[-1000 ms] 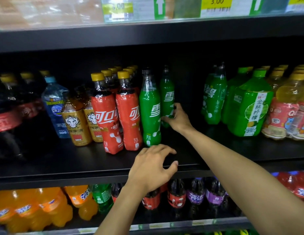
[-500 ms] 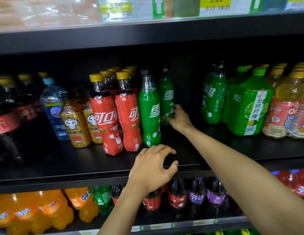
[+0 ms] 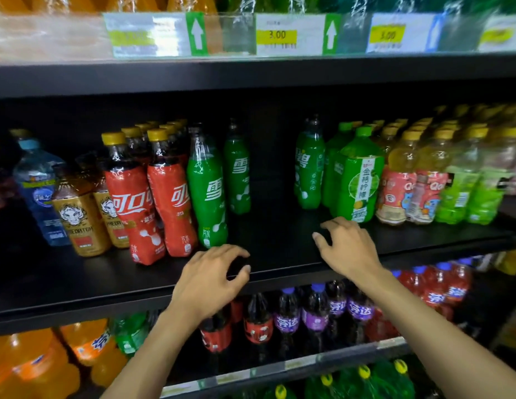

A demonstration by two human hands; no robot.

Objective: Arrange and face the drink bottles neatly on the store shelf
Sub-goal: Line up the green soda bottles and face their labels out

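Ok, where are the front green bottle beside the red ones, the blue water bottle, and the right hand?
front green bottle (image 3: 208, 194): head view, middle of its label.
blue water bottle (image 3: 38, 192): head view, on its label.
right hand (image 3: 351, 249): head view, back of the hand.

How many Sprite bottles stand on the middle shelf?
3: front Sprite bottle beside the red cola bottles, rear Sprite bottle behind it, right Sprite bottle across the gap. Others may be hidden.
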